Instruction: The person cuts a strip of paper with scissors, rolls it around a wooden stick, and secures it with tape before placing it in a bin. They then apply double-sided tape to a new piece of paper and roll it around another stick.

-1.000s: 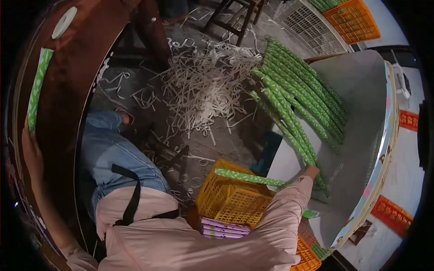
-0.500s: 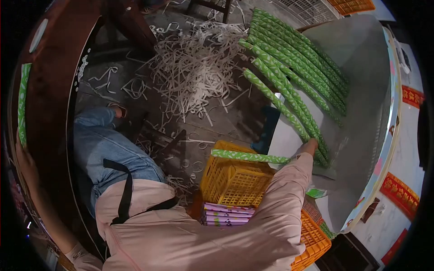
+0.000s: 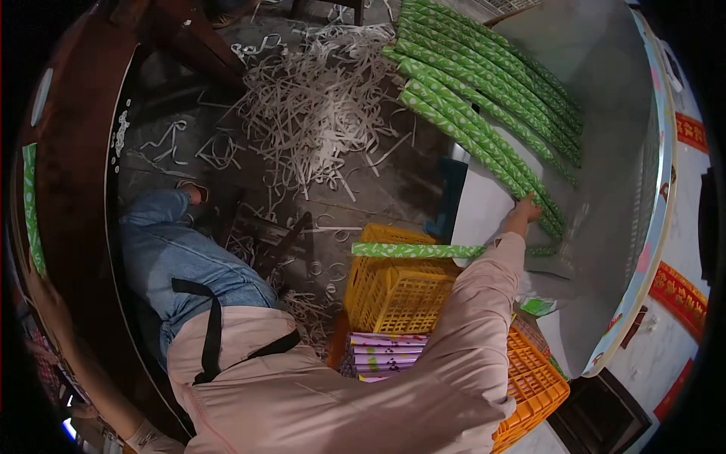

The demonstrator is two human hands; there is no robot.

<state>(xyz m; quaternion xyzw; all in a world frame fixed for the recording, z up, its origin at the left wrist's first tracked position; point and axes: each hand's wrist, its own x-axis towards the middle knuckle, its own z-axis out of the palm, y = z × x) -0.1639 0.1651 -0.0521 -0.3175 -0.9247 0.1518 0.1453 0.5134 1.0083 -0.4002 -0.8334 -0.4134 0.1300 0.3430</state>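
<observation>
At the right, my right hand (image 3: 527, 212) is closed on a green patterned tube (image 3: 473, 144), which lies along the near side of a row of similar tubes (image 3: 491, 72). The row rests in a large grey-walled container (image 3: 616, 151). At the far left, my left hand (image 3: 51, 303) is by the lower end of another green tube (image 3: 31, 204) at the outer edge of the dark brown table (image 3: 79, 181); its fingers are too dark and blurred to make out. One more green tube (image 3: 416, 250) lies across a yellow crate, passing behind my right sleeve.
The yellow crate (image 3: 404, 299) stands beside purple patterned packs (image 3: 386, 352). An orange crate (image 3: 533, 382) is at the lower right. White strips (image 3: 325, 113) are heaped on the floor, near a dark wooden stool (image 3: 276, 242). Part of another person's hand (image 3: 79, 411) shows at the lower left.
My right hand has moved slightly up with the tube, which now lies closer against the row. My left hand and the tube by it appear lower; the whole view has shifted a little.
</observation>
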